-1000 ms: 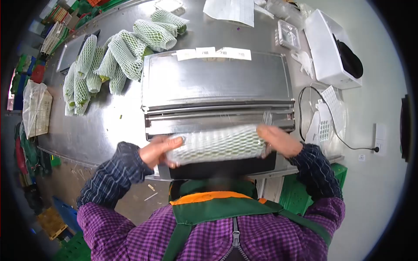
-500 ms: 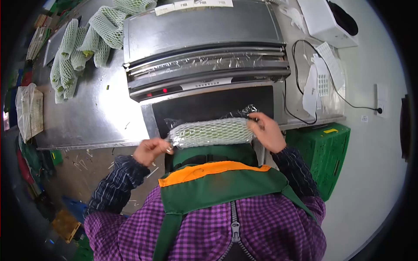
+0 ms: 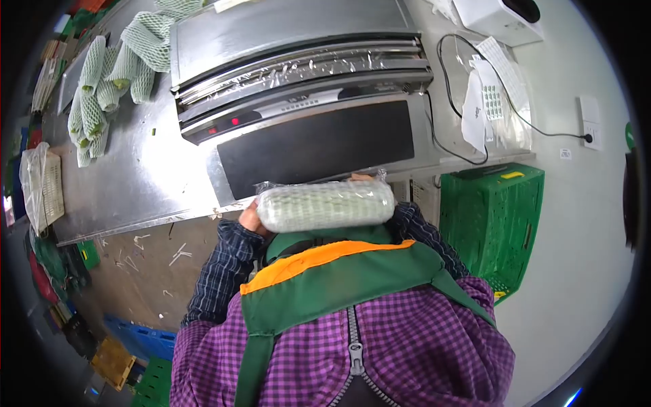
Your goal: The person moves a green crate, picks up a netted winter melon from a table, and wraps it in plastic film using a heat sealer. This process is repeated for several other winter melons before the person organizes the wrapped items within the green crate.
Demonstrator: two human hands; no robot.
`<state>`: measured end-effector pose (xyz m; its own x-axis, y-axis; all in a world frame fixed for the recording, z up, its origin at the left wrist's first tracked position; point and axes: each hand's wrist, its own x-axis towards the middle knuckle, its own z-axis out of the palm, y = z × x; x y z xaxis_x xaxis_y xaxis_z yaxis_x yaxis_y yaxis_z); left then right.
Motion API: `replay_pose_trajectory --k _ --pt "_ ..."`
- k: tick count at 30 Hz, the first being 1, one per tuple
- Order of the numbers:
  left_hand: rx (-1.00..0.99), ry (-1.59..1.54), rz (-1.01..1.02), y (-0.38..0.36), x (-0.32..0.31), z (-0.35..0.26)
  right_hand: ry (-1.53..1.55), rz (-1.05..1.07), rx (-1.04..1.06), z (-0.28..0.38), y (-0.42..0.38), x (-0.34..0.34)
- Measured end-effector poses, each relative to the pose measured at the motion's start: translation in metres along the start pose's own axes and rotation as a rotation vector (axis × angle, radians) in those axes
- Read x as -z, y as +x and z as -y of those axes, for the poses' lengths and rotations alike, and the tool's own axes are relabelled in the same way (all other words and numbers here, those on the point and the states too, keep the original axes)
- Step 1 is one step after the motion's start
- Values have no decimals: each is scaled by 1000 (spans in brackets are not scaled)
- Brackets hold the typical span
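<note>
Close to my body and level, I hold a long pack of green produce (image 3: 325,207) in white foam netting, with clear film stretched round it. My left hand (image 3: 250,218) grips its left end, with most of the fingers hidden behind the pack. Only a few fingertips of my right hand (image 3: 363,177) show above the far edge of the pack, and the rest is covered by it. Just beyond lies the black plate (image 3: 315,146) of a film-wrapping machine (image 3: 298,85), with a red light lit on its front.
Several foam-netted green pieces (image 3: 125,64) lie on the steel table (image 3: 156,190) at the left. A white basket with a plastic bag (image 3: 44,186) stands at its left edge. At the right are a green crate (image 3: 491,217), loose papers (image 3: 478,115) and a black cable (image 3: 542,130).
My hands have moved from the pack's film ends to behind and under it. The film now lies smoother around the pack, and the loose film at its far edge has shrunk. The view has shifted slightly.
</note>
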<state>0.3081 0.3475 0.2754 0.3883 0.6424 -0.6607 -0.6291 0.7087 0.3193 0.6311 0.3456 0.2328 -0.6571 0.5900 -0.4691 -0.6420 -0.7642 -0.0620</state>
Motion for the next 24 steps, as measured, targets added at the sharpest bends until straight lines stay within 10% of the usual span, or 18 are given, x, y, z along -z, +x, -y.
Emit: replay_pose_trajectory --k 3,9,11,13,14,16,19,24 --pt "-115 234 878 18 -42 -22 -100 258 -76 -1 -2 -64" --pt "-156 -166 767 -37 -110 10 -762 270 281 26 -68 -125" --pt "-65 -110 672 -53 -143 -7 -1467 52 295 36 -94 -160" --pt "-391 39 130 -50 -178 -2 -1493 47 244 38 -93 -166" --pt "-540 113 230 -27 -181 -2 -1538 65 180 43 -92 -166" --pt "-490 165 766 27 -190 -17 -1338 72 253 41 -102 -137" --pt "-513 787 589 64 -267 -11 -725 -156 356 23 -141 -57" --pt "-356 802 540 85 -280 2 -50 -566 1001 43 -268 -25"
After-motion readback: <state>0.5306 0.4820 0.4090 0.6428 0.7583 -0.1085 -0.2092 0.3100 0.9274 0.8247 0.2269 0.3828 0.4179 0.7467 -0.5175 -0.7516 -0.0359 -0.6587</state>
